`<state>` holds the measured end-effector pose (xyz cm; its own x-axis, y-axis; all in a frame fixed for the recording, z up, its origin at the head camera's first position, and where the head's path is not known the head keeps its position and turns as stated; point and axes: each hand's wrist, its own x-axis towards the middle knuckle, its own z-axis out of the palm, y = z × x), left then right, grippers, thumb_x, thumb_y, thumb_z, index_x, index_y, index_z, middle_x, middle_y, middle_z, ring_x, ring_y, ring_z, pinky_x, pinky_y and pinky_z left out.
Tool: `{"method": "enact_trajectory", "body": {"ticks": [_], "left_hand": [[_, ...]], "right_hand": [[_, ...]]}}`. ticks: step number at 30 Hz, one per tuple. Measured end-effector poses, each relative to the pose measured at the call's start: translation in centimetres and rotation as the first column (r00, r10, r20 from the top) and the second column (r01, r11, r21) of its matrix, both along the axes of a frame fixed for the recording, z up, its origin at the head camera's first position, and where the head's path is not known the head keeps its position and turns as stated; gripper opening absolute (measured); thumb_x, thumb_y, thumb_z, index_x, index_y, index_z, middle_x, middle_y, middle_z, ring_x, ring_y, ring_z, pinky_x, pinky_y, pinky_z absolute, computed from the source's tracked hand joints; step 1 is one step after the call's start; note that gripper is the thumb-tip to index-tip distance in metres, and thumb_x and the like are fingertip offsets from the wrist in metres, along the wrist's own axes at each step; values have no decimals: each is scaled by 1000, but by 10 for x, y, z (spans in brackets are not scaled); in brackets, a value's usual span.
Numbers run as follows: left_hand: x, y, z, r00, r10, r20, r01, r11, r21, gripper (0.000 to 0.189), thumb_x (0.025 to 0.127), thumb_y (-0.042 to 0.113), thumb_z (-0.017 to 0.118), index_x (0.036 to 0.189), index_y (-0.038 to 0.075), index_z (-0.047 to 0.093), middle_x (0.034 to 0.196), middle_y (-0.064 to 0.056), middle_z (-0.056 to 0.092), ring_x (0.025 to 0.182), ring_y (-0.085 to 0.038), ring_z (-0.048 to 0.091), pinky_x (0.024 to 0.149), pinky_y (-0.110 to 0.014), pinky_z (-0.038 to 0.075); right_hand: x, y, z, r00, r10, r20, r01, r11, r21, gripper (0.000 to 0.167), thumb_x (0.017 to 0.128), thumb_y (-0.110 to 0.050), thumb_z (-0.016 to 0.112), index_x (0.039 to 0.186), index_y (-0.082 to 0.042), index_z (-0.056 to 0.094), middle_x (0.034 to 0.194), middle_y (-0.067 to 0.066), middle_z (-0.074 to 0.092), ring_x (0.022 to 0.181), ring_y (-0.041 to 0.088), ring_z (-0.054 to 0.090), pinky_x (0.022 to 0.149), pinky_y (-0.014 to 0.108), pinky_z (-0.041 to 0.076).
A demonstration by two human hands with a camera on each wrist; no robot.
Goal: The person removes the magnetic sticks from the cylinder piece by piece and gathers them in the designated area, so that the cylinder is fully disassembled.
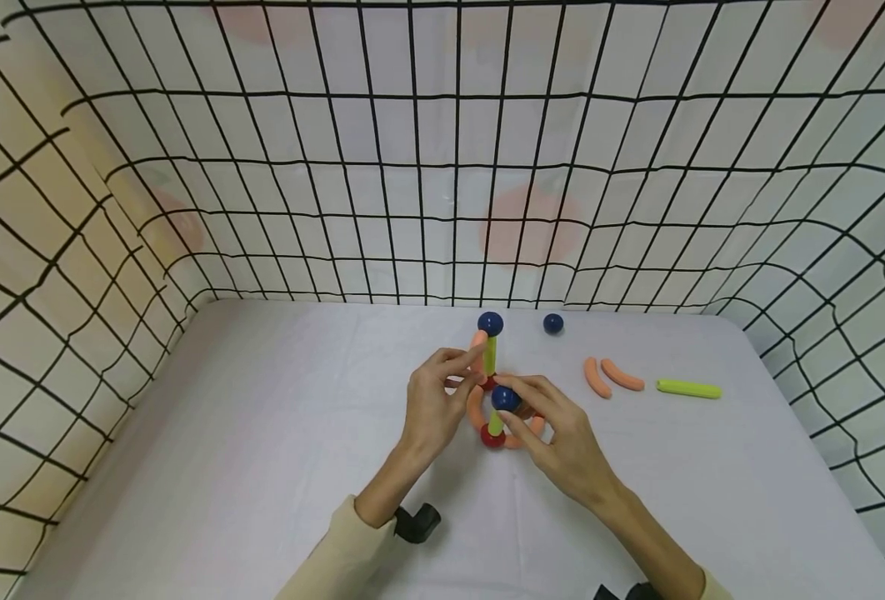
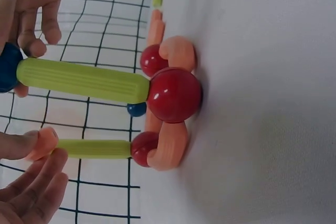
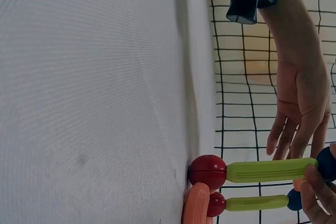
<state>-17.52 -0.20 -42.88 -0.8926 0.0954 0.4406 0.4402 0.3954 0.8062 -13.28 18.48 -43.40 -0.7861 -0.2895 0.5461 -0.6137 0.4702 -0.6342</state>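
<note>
A toy frame of balls and rods stands on the white table, with curved orange rods [image 1: 476, 408] joining red balls [image 2: 174, 95] at its base. From the front red ball rises a green rod [image 2: 84, 80], topped by a blue ball [image 1: 506, 398] that my right hand [image 1: 566, 433] grips between thumb and fingers. Farther back, another green rod [image 1: 491, 357] carries a second blue ball [image 1: 491, 323]. My left hand [image 1: 433, 400] pinches a curved orange piece [image 2: 44, 142] beside that rear rod. Whether this piece touches the rear blue ball is unclear.
To the right lie two loose curved orange rods [image 1: 622, 375] and a straight green rod [image 1: 688, 389]. A spare blue ball [image 1: 553, 323] sits at the back of the table. Black wire mesh [image 1: 412, 167] encloses the back and sides.
</note>
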Motion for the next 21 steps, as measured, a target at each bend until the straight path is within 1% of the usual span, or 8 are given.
{"method": "enact_trajectory", "body": {"ticks": [4,6,13,21], "left_hand": [[-2,1,-2,999,22,-43,-23,1000,-8,48,88,-2,78,134,12,70,102,-13,74,86,-25,77,75,-36,65],[-3,2,-2,998,34,-51,-36,999,-22,51,87,-2,79,135,13,69,102,-13,74,86,-25,77,74,-39,65],[-5,3,-5,995,67,-73,-73,994,-85,55,85,-2,81,137,10,68,102,-14,75,88,-26,77,75,-40,65],[-7,4,-6,995,60,-85,-66,994,-81,56,85,-1,82,138,9,67,103,-15,75,90,-27,76,77,-44,65]], "right_hand": [[0,1,1,1000,-1,8,1,1000,3,54,86,4,79,138,-8,66,123,7,68,92,9,64,80,14,57],[1,1,1,1000,-1,9,1,1000,5,54,87,4,79,138,-8,65,123,6,68,92,9,64,80,14,57],[1,-1,2,1000,4,9,-4,1000,10,54,87,3,79,138,-8,65,123,7,68,94,10,65,81,16,58],[0,0,-1,1000,10,-4,-10,1000,-9,58,86,6,79,140,-8,64,121,7,69,93,8,64,79,17,59]]}}
